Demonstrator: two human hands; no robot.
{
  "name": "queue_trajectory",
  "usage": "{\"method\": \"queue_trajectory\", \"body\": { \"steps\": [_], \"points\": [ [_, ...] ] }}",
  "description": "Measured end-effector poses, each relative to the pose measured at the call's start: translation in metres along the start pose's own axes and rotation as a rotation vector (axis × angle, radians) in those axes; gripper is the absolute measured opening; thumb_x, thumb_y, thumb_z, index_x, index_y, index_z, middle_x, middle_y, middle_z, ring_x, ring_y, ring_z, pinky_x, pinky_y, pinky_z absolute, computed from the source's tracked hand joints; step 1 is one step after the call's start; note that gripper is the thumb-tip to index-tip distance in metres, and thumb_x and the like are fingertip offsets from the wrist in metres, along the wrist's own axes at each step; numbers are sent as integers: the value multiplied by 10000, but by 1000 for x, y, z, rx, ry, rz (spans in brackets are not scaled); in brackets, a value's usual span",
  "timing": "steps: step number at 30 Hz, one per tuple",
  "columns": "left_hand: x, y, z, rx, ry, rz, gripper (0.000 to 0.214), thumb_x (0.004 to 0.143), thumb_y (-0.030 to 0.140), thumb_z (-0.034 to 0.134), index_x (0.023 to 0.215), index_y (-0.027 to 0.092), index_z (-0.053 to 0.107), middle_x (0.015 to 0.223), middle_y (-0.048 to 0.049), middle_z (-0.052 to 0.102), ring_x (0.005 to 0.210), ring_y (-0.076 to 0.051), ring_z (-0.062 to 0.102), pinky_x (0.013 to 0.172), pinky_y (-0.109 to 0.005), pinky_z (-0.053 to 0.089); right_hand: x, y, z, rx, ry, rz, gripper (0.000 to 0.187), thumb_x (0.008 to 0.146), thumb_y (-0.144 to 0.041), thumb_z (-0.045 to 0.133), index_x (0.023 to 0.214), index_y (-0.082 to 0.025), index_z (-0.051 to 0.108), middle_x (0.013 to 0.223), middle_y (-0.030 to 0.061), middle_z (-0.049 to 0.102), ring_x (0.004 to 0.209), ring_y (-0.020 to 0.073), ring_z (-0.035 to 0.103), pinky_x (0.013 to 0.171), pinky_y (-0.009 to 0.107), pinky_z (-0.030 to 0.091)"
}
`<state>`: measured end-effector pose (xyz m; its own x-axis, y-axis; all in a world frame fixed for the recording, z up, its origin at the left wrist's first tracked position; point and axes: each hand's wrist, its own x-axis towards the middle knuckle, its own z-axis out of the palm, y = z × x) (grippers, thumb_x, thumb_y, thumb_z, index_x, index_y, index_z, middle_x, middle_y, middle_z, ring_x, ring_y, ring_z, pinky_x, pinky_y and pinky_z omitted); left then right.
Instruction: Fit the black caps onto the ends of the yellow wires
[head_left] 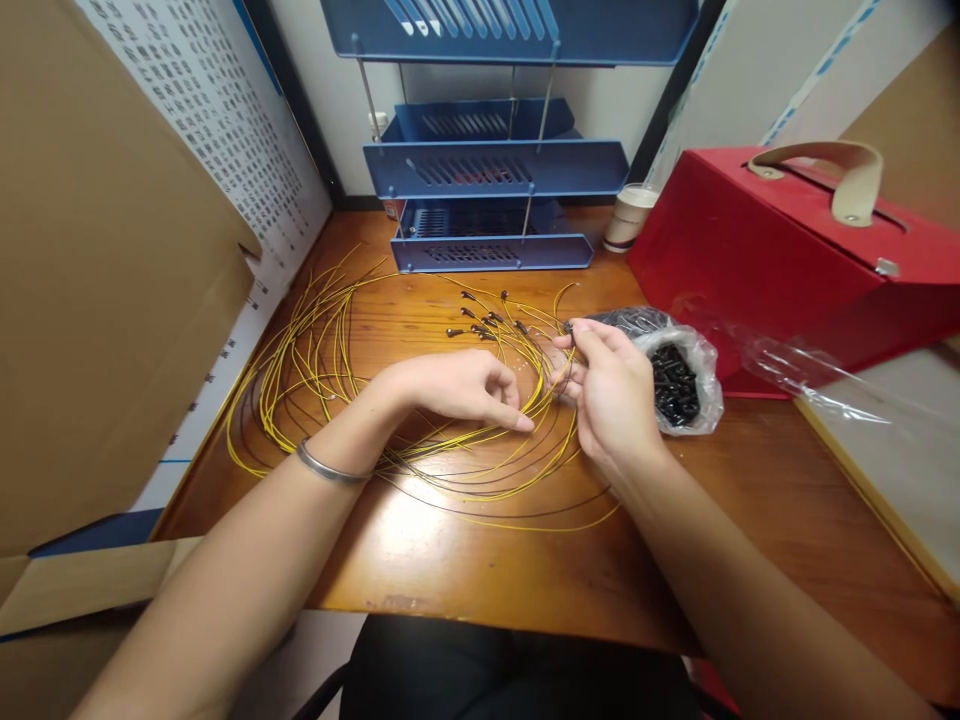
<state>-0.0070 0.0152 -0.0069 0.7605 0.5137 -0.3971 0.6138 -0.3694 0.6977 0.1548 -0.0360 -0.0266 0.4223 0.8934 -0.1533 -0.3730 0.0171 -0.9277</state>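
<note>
Several thin yellow wires point(315, 370) with small black end caps point(484, 322) lie looped on the wooden desk point(480, 560). My left hand point(457, 385) rests on the wires, fingers curled, its fingertips pinching a yellow strand near the middle. My right hand point(611, 385) is just to its right, thumb and forefinger pinched on a wire end with a small black piece. A clear plastic bag of small black parts point(675, 380) lies against my right hand. A silver bangle sits on my left wrist.
A blue stacked letter tray point(487, 200) stands at the back. A paper cup point(628, 215) sits beside a red box with a tan handle point(795, 250) at right. Cardboard sheets point(105, 300) lean at left. Clear plastic film point(840, 390) lies at right.
</note>
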Motion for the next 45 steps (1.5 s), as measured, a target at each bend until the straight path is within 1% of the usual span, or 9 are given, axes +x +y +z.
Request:
{"method": "queue_trajectory", "body": {
  "steps": [3, 10, 14, 20, 30, 34, 38, 42, 45],
  "points": [
    [2, 2, 3, 41, 29, 19, 441, 797, 591, 698, 881, 159, 708, 723, 3, 661, 631, -119, 549, 573, -224, 374, -1, 0, 0, -19, -13, -6, 188, 839, -305, 698, 940, -180, 600, 814, -21, 704, 417, 60, 576, 399, 175, 438],
    [7, 2, 8, 41, 138, 134, 288, 848, 442, 675, 863, 155, 689, 702, 13, 641, 624, -116, 542, 600, -232, 382, 0, 4, -1, -39, -43, -53, 261, 797, -353, 758, 932, -176, 621, 866, 19, 736, 471, 67, 595, 425, 182, 483],
    [7, 5, 11, 65, 150, 110, 295, 815, 449, 701, 803, 154, 690, 682, 11, 639, 589, -114, 528, 573, -239, 364, 0, 5, -1, -25, -58, -51, 225, 825, -333, 730, 940, -173, 623, 876, 19, 740, 498, 77, 613, 441, 195, 511],
    [8, 2, 12, 100, 172, 144, 137, 802, 226, 615, 748, 146, 713, 667, 12, 656, 603, -107, 542, 599, -227, 376, -1, 4, -1, -43, -64, -59, 221, 825, -331, 722, 936, -172, 615, 890, 24, 747, 475, 76, 600, 414, 193, 474],
    [12, -11, 4, 53, 167, 137, 210, 793, 261, 549, 767, 138, 718, 705, -5, 685, 645, -136, 574, 610, -247, 370, -2, 4, -1, -98, -62, -127, 345, 740, -427, 793, 896, -177, 614, 854, 35, 738, 462, 64, 538, 361, 171, 313],
    [10, -7, 6, 30, 194, 139, 169, 812, 300, 625, 814, 148, 698, 707, 2, 660, 645, -126, 558, 617, -236, 385, -1, 3, -2, -78, -62, -105, 324, 750, -416, 779, 906, -186, 612, 870, 30, 739, 478, 61, 526, 383, 173, 346],
    [10, -2, 10, -41, 290, 224, 275, 799, 393, 732, 934, 157, 690, 790, 5, 651, 687, -122, 550, 631, -226, 408, -1, 2, -2, -30, -78, -65, 323, 750, -419, 780, 909, -195, 610, 892, 21, 736, 492, 60, 543, 407, 177, 387],
    [13, -2, 11, -20, 308, 332, 166, 864, 290, 644, 862, 148, 728, 870, -33, 708, 802, -141, 611, 753, -239, 446, -1, 0, -1, 6, -67, -20, 344, 730, -416, 804, 902, -202, 597, 894, 7, 733, 481, 55, 536, 417, 179, 416],
    [14, -3, 11, -11, 334, 301, 182, 865, 263, 607, 845, 137, 737, 807, -27, 709, 751, -137, 604, 728, -240, 442, 0, 0, -1, -4, -59, -19, 347, 739, -420, 800, 908, -202, 590, 878, 4, 726, 479, 57, 544, 410, 176, 411]
  ]
}}
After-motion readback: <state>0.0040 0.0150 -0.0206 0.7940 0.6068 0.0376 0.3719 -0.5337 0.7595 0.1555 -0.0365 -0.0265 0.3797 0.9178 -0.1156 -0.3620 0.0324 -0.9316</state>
